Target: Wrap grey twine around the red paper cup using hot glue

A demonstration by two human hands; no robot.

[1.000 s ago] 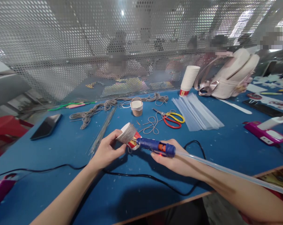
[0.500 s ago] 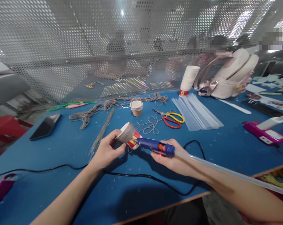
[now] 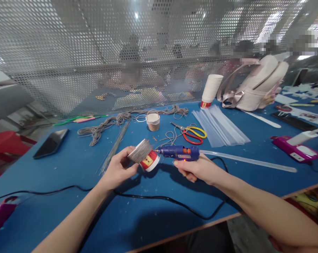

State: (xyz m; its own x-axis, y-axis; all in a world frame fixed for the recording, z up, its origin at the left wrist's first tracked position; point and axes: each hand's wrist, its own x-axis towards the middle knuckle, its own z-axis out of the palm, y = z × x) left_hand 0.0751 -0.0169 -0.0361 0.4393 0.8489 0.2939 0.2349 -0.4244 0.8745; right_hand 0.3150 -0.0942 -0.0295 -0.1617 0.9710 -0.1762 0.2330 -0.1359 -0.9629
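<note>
Glue gun (image 3: 178,153) at a cord-wrapped paper cup (image 3: 143,154)
Above the blue worktop (image 3: 43,214), the left hand (image 3: 119,167) pinches the tilted paper cup; the right hand (image 3: 197,168) is clamped around the glue gun, nozzle just beside the cup's wall. Scissors (image 3: 184,130) lie beyond.

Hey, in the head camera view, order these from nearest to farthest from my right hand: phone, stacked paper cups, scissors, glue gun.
From your right hand:
1. Glue gun: held in it.
2. Scissors: just beyond it on the table.
3. Stacked paper cups: farther back, by the mesh screen.
4. Phone: away on the table's left side.
</note>
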